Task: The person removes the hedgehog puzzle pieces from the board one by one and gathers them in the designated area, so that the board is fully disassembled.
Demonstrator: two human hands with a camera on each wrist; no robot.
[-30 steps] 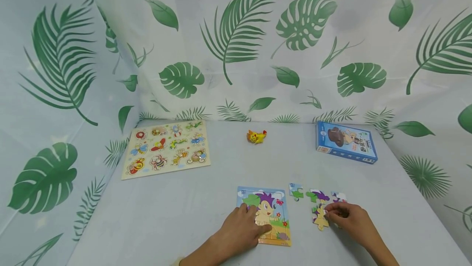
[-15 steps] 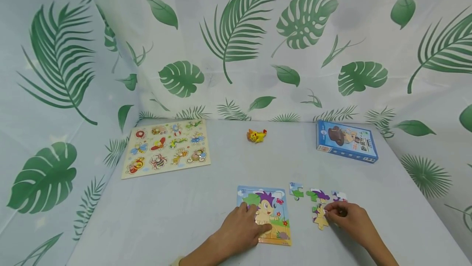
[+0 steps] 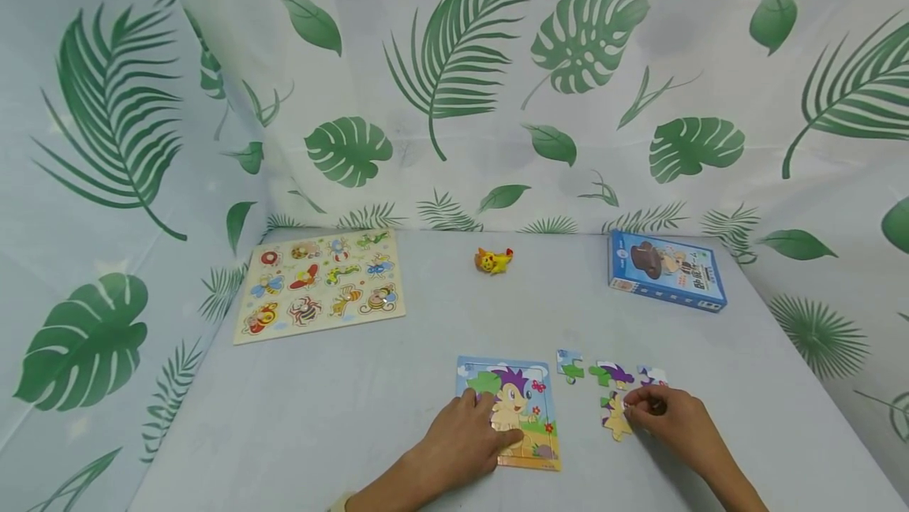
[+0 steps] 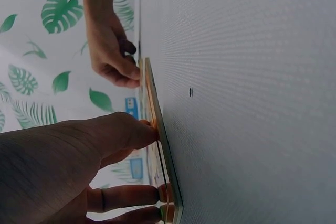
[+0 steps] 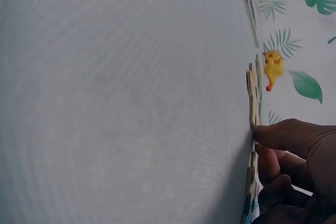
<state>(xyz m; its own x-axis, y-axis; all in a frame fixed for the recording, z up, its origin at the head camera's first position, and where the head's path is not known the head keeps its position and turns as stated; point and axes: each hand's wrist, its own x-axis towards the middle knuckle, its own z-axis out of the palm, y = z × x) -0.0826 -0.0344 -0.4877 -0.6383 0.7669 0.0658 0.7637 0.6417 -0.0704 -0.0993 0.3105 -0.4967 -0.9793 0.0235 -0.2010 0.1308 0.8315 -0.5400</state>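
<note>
My left hand [image 3: 465,435] rests on a square jigsaw puzzle [image 3: 536,394] showing a purple-haired cartoon hedgehog. In the left wrist view, its thumb [image 4: 139,132] and spread fingers touch the thin board [image 4: 164,156] from above. The palm hides part of the picture. To the right, my right hand [image 3: 671,413] pinches the edge of a yellow puzzle piece [image 3: 616,421] lying among loose pieces. Seen from the right wrist, the thumb [image 5: 283,134] meets the piece's edge at the tabletop, with the other fingers curled beneath it in the picture. Exactly how far the fingertips wrap the piece is hidden.
Loose puzzle pieces lie between the hands, including a blue-green corner piece [image 3: 570,364] and a purple-green one [image 3: 612,374]. Farther back are a wooden insect board [image 3: 323,283], a small yellow figurine [image 3: 493,261] and a blue box [image 3: 667,271]. Leaf-printed cloth walls enclose the table.
</note>
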